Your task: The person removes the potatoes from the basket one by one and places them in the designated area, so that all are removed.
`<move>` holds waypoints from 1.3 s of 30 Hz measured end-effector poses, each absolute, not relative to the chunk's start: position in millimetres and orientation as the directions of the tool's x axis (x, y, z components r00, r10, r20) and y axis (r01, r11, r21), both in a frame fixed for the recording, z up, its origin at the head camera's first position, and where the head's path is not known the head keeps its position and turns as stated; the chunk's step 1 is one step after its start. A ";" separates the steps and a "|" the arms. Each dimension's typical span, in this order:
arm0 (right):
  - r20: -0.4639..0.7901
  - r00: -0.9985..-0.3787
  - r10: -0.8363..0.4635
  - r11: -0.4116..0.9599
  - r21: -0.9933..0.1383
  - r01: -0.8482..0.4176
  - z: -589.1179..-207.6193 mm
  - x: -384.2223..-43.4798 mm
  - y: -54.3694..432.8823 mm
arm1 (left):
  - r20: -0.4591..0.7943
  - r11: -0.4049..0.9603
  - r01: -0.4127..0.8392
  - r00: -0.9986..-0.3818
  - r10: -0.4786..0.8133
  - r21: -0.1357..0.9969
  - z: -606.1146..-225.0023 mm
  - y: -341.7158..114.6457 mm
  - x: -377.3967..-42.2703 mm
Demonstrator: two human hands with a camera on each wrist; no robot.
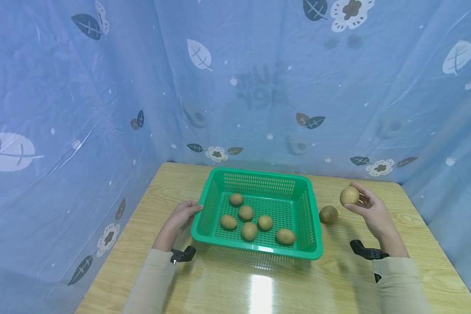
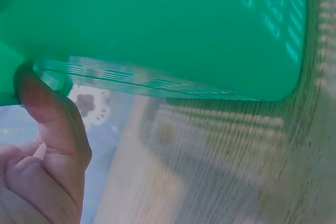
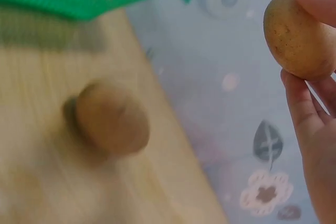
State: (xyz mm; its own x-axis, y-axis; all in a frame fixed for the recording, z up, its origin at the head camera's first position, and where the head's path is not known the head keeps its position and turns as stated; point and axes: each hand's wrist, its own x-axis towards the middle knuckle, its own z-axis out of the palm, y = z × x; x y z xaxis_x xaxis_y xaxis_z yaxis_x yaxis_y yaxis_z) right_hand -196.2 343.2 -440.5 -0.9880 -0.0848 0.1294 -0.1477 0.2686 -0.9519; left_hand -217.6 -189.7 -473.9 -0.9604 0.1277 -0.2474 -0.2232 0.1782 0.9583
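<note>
A green plastic basket sits on the wooden table with several potatoes spread over its slotted floor, one potato near the front right. My left hand grips the basket's left rim between thumb and fingers; the left wrist view shows the thumb on that rim. Raised right of the basket, my right hand pinches a round potato between thumb and fingertips. Another potato lies on the table between the basket and my right hand; it also appears, blurred, in the right wrist view.
The wooden table ends at a blue patterned curtain at the back and both sides. A black camera mount is on the right wrist, and another mount on the left.
</note>
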 end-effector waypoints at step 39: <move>-0.196 -0.980 -0.013 0.475 -0.864 0.166 -521.0 -197.6 378.9 | -0.238 0.170 -0.216 -0.964 0.121 0.961 -476.6 -190.7 -218.4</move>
State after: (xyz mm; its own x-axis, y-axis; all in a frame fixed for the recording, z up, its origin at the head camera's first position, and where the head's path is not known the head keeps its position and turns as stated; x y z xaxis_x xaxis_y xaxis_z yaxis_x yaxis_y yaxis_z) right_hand -197.6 378.9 -521.0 -0.9805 -0.0135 -0.1961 0.1663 0.4745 -0.8644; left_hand -218.4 -190.7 -476.6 -0.9637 0.1207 -0.2382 -0.2163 0.1702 0.9614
